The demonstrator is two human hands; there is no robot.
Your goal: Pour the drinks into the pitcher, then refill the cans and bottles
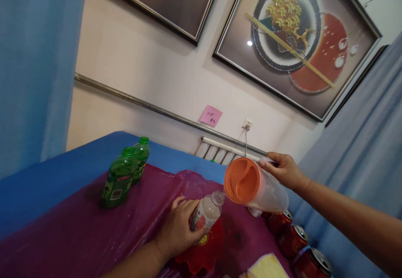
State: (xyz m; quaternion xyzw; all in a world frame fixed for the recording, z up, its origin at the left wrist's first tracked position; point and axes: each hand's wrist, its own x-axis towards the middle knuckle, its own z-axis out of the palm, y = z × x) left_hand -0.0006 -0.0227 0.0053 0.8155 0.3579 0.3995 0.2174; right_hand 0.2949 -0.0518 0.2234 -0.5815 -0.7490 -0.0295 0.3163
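My left hand is wrapped round a small clear bottle with a printed label and no cap. The bottle tilts to the right over a red tray with a wavy rim. My right hand grips the handle of a clear plastic pitcher with an orange lid. The pitcher is tipped on its side, its lid facing left, close to the bottle's mouth. Whether liquid is passing between them I cannot tell.
Two green bottles without caps stand at the left on the purple plastic sheet. Several red cans line the right edge. A yellow cloth lies in front. Behind are a wall rail and blue curtains.
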